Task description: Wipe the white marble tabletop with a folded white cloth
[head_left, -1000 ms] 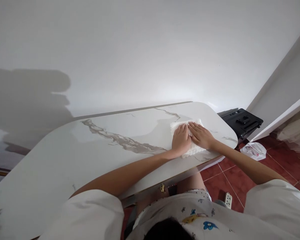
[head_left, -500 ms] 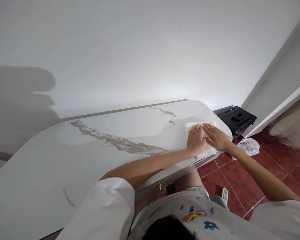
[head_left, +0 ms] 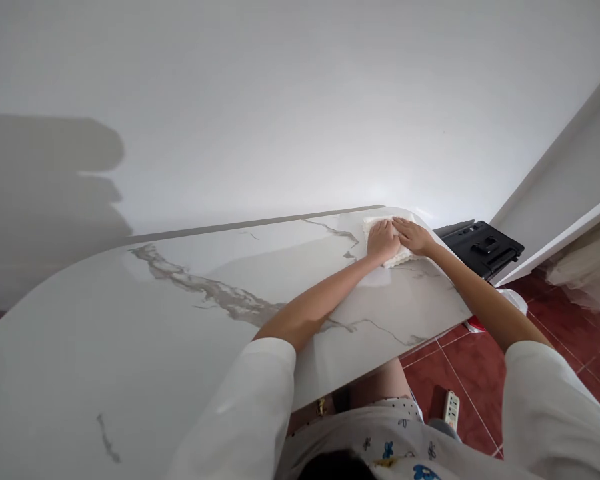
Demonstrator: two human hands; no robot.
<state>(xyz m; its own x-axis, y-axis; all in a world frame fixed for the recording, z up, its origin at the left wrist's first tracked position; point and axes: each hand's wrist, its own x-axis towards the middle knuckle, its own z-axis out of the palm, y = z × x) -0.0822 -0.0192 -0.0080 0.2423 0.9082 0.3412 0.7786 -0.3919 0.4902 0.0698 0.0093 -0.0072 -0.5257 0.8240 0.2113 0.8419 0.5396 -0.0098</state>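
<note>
A folded white cloth (head_left: 393,262) with a scalloped edge lies on the white marble-patterned table (head_left: 220,363), near its far right corner. My left hand (head_left: 383,241) rests on top of the cloth, its fingers stretched flat and pointing away from me. Beside it, my right hand (head_left: 413,235) is also laid flat on the cloth, angled in from the right. The two hands meet over its middle and cover much of it.
A pale wall (head_left: 300,107) runs along the table's back edge. Beyond the right end is a black case (head_left: 485,247). On the red tiled floor (head_left: 473,373) are a white power strip (head_left: 451,409) and a white plastic bag (head_left: 516,301). Sheer beige fabric (head_left: 587,267) hangs far right.
Both hands have slid the cloth away from me, from the table's near right edge toward the far right corner near the wall. My arms are stretched further out.
</note>
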